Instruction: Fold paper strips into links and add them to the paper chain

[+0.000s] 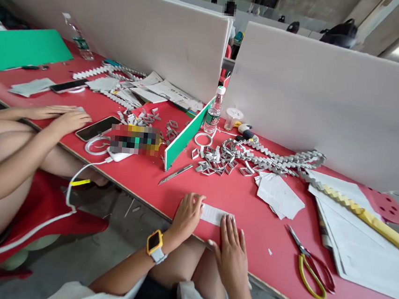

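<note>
Both my hands rest on a small white paper strip (pixel 214 214) lying on the red table (pixel 237 200) near its front edge. My left hand (pixel 186 215), with a yellow watch (pixel 155 245) on its wrist, presses curled fingers on the strip's left end. My right hand (pixel 231 252) lies flat with fingers stretched out over the strip's right part. A heap of folded grey paper pieces (pixel 220 158) and a long folded paper chain (pixel 279 159) lie beyond the strip.
Scissors with yellow handles (pixel 310 268) lie at the right, a craft knife (pixel 176 173) ahead left. White sheets (pixel 356 244), a yellow folded strip (pixel 369 217), a water bottle (pixel 213 111) and a green card (pixel 185 136) stand around. Another person's hand (pixel 66 119) rests at left beside a phone (pixel 97 128).
</note>
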`<action>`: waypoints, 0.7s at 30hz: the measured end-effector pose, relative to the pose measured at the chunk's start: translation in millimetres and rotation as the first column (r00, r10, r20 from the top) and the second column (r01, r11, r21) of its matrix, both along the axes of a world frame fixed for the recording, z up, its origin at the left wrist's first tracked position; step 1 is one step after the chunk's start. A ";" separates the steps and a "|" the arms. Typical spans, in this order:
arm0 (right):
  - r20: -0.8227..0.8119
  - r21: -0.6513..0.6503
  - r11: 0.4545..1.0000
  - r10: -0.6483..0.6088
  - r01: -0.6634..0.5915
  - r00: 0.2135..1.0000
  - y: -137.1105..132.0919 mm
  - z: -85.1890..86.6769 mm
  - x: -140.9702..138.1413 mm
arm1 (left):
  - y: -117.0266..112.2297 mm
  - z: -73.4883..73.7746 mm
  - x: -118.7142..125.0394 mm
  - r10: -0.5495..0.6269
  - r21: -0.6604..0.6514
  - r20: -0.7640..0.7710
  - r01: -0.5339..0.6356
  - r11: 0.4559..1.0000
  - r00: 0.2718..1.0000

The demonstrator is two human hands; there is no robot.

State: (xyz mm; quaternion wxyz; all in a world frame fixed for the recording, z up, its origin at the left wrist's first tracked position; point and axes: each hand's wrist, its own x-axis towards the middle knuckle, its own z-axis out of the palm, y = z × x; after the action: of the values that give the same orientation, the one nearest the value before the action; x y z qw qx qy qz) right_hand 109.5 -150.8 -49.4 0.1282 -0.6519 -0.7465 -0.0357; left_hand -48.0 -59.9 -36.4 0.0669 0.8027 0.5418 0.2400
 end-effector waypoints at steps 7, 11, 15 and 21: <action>0.003 0.068 0.996 0.066 -0.066 0.998 1.7 6.4 30.7 | -8.2 8.7 -19.6 -0.470 -0.119 0.078 0.476 0.871 0.879; 0.016 0.096 0.972 0.212 -0.213 0.977 12.8 13.3 33.5 | -12.0 13.2 -27.7 -0.526 -0.192 0.087 0.532 0.825 0.846; 0.010 0.000 0.941 0.339 -0.339 0.941 22.5 23.4 31.7 | -14.3 17.2 -29.9 -0.523 -0.177 0.059 0.524 0.833 0.850; -0.233 -0.095 0.970 0.196 -0.223 0.953 36.9 32.0 23.4 | -7.4 24.2 -29.9 -0.479 -0.183 0.020 0.474 0.861 0.877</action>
State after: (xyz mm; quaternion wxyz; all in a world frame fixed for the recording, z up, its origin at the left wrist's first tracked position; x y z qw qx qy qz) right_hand 132.9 -113.9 -17.4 0.1744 -0.5754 -0.7933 0.0959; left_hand -77.9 -67.2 -12.2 0.1904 0.9052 0.3471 0.1547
